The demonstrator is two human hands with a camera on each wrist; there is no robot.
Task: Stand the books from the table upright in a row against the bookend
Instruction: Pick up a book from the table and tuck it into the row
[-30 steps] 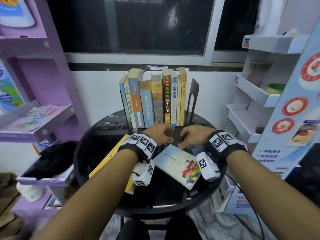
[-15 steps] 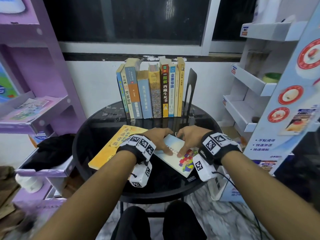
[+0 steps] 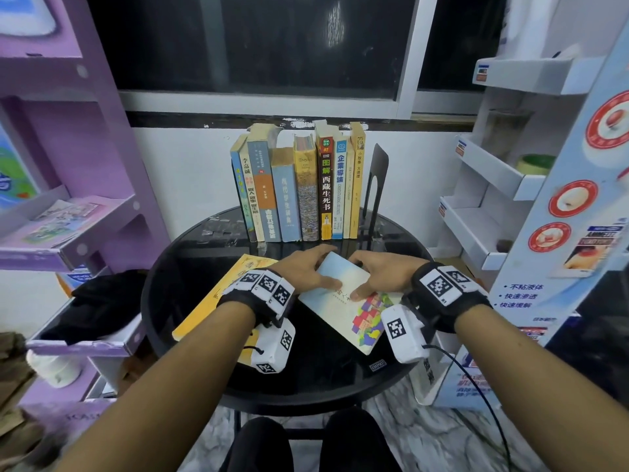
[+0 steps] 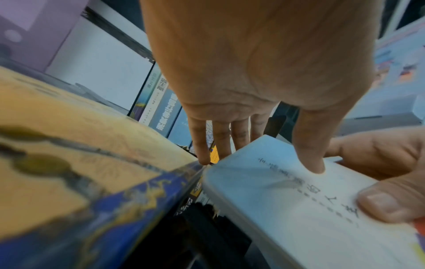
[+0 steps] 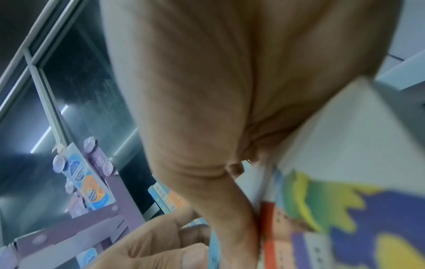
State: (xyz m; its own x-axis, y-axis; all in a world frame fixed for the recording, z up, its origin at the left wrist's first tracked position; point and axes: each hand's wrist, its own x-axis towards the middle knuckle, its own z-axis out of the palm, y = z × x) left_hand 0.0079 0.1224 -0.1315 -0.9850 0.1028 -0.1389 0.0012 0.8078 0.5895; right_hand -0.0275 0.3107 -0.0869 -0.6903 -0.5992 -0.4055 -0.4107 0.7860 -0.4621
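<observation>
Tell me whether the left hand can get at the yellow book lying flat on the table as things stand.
Probably yes, but not right away. The yellow book lies uncovered just beside the left hand, with nothing on top. That hand, together with the right hand, is gripping the pale blue book, so it would have to let go first.

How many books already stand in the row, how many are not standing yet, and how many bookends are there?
Upright books: 9
Books not standing yet: 2 (yellow book, pale blue book)
Black bookend: 1
Total: 12
</observation>
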